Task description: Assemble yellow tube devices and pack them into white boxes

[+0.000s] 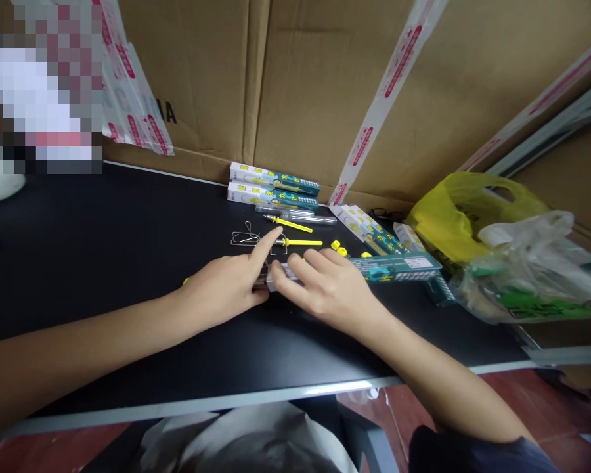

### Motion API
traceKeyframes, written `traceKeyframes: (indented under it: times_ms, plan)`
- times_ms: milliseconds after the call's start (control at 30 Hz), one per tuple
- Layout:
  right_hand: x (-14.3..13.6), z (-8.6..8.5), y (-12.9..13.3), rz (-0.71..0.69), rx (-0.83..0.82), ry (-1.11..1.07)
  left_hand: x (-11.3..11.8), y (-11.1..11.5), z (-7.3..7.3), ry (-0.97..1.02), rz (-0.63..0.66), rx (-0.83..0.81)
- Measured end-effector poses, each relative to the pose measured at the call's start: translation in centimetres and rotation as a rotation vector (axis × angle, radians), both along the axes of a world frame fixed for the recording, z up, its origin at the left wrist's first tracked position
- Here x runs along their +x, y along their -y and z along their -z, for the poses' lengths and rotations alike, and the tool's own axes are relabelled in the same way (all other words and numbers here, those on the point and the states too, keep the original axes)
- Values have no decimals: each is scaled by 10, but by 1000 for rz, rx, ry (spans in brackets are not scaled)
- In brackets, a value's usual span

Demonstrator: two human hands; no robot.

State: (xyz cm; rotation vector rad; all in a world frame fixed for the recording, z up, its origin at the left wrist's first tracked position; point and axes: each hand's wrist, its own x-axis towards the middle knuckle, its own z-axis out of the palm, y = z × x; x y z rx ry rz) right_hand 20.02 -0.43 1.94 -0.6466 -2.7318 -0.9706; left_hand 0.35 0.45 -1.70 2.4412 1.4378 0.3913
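Observation:
My right hand (329, 286) is closed around a long, slim teal-and-white carton (398, 266), whose left end points at my other hand. Against that end, my left hand (224, 282) is curled palm down, one finger stretched up and away. A narrow see-through tube (261, 280) shows between hand and carton. On the far side of the left hand a yellow end (186, 282) peeks out; the palm hides what lies between. Just beyond my fingers lie a yellow rod with a metal tip (293, 225), another yellow rod (303, 243), bent wire hooks (245, 236) and small yellow caps (342, 251).
Two printed cartons (273, 187) are stacked at the back, with clear tubes (308, 217) before them. More cartons (367, 226) lie to the right. Yellow and clear plastic bags (536, 263) sit at the right edge. A large cardboard box (325, 98) walls off the table's back.

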Motion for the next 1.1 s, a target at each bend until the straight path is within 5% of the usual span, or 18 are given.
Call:
traceKeyframes:
  times_ms: [167, 367, 600, 867, 1100]
  plan:
    - [-8, 9, 4, -19, -19, 42, 1, 1, 3, 173, 98, -102]
    - [-2, 11, -3, 27, -92, 58, -4, -3, 7, 270, 199, -27]
    - [22, -8, -21, 210, -175, 29, -18, -26, -8, 277, 53, 66]
    - [42, -19, -32, 321, -200, -37, -34, -66, 7, 985, -44, -372]
    - [43, -19, -34, 329, -250, -76, -35, -66, 7, 1049, -53, -429]
